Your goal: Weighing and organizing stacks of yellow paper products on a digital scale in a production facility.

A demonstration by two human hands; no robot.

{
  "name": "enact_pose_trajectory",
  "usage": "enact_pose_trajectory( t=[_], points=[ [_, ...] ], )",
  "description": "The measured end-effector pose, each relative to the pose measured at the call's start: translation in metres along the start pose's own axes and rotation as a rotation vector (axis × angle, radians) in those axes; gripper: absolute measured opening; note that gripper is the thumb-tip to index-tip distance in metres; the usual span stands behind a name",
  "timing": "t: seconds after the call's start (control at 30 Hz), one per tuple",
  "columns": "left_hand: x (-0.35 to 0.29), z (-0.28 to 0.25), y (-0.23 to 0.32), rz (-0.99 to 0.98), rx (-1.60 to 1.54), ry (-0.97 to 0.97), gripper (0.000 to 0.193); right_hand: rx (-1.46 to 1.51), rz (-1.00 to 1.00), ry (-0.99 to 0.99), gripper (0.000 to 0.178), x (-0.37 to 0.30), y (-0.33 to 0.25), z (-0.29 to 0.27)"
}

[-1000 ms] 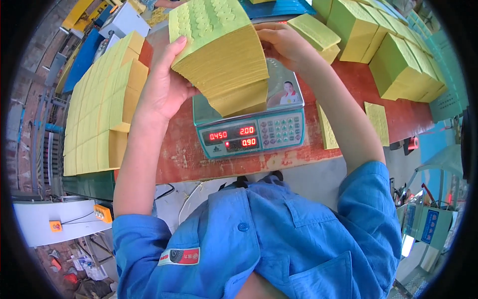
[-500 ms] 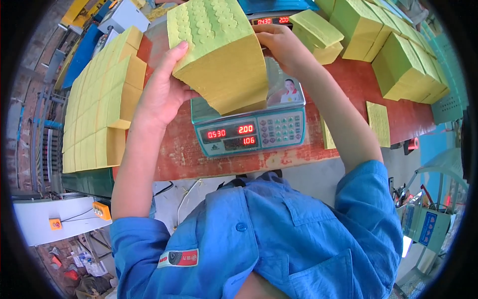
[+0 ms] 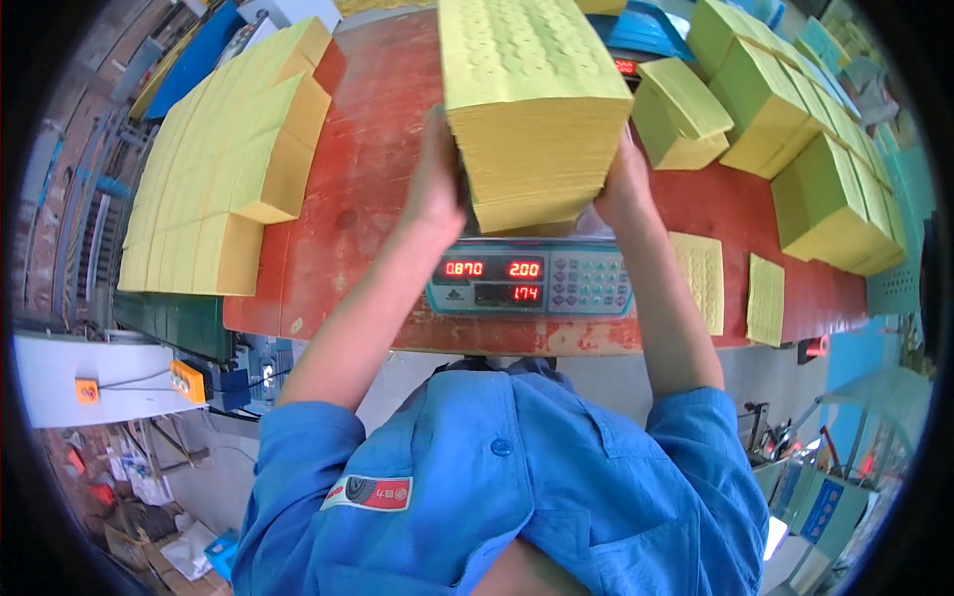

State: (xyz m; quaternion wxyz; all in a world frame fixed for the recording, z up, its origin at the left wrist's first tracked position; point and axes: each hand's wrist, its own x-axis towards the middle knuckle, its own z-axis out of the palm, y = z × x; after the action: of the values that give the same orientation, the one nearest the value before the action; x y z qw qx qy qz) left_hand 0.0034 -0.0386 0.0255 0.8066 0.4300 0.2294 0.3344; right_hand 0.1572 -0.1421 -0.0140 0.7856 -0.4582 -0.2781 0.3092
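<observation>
- The embossed yellow paper stack (image 3: 542, 149) sits over the digital scale (image 3: 588, 283), near the front edge of the red counter (image 3: 353, 189).
- Our left hand (image 3: 435, 189) is clamped on the stack's left side and our right hand (image 3: 624, 184) on its right; the fingertips are hidden, so we cannot tell how far they curl underneath.
- We cannot tell whether the scale pan bears the full weight.
- Even, flat pressure from both palms seems best to us, since the sheets look loose and could fan out or slip at the bottom.
- We do well to square the lower sheets and hold the top level; hands resting on the stack would probably disturb the reading.
- Leftward, bare red surface lies between the scale and the yellow block rows (image 3: 214, 169) along the counter's left edge.
- Rightward it is tighter: the split yellow block (image 3: 684, 109) stands near our right hand, and a patterned sheet pile (image 3: 701, 283) lies beside our right forearm, toward the front edge.
- Beyond the stack, a blue tray (image 3: 651, 30) limits reach toward the far edge.
</observation>
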Motion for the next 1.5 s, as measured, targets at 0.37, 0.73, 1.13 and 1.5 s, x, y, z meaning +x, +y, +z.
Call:
enact_pose_trajectory(
  t=[0.37, 0.73, 1.13, 1.5],
  points=[
    [0.099, -0.027, -0.019, -0.025, -0.026, -0.337, 0.059, -0.03, -0.134, 0.171, 0.048, 0.035, 0.027, 0.012],
    [0.043, -0.029, -0.005, -0.066, 0.028, -0.223, 0.061, -0.094, 0.005, 0.292, 0.049, -0.069, 0.013, 0.034],
    [-0.193, -0.151, 0.001, -0.082, 0.29, 0.111, 0.039, 0.212, 0.219, 0.366, 0.035, -0.256, 0.015, 0.009],
    [-0.278, -0.081, -0.035, -0.072, 0.182, 0.031, 0.03, 0.211, 0.263, 0.31, 0.027, -0.352, -0.027, -0.026]
  ],
)
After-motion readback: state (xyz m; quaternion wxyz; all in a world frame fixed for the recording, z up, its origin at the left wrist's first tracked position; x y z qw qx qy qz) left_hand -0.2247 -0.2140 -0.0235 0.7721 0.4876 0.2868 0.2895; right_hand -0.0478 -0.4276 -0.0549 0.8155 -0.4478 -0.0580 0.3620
